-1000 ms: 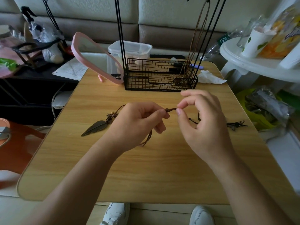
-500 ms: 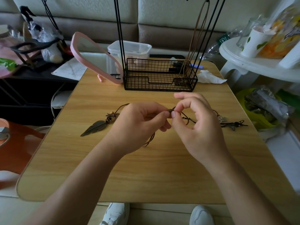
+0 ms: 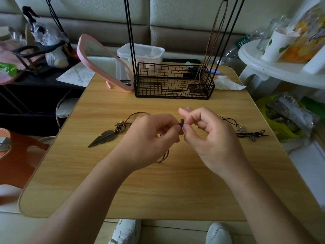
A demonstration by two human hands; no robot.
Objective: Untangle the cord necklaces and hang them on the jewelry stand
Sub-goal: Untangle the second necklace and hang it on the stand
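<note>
Hands [image 3: 149, 138] [image 3: 211, 136] mostly hide the pinched knot [image 3: 181, 121]

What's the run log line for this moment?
left hand: pinches knot | right hand: pinches knot | feather pendant: on table | jewelry stand: one necklace hung

1. i see soft, even daylight, moderately bright and slightly hazy.
2. the white side table [image 3: 260, 65] on the right is the brightest area, close to blown out.
3. shadows on the wooden table [image 3: 158, 191] are faint and soft-edged.
4. the far left falls dim.
5. wide-angle distortion bows the table edges and splays the jewelry stand [image 3: 174, 88] rods; the corners look smeared.
</note>
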